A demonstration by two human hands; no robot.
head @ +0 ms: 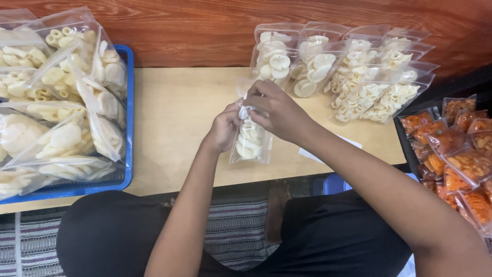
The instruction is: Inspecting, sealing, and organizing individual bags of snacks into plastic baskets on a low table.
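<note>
I see both hands meeting above the middle of the counter [174, 102]. My left hand [224, 128] and right hand [277, 113] each have a clenched grip on the top edge of a small clear bag [250, 143] of pale, round crackers, which hangs upright between them just over the wooden surface. Behind it, a row of filled clear bags [348, 77] leans against the wall. A blue tray [128, 118] piled with more pale snack bags sits at the left, and orange snack bags [456, 149] lie at the right.
</note>
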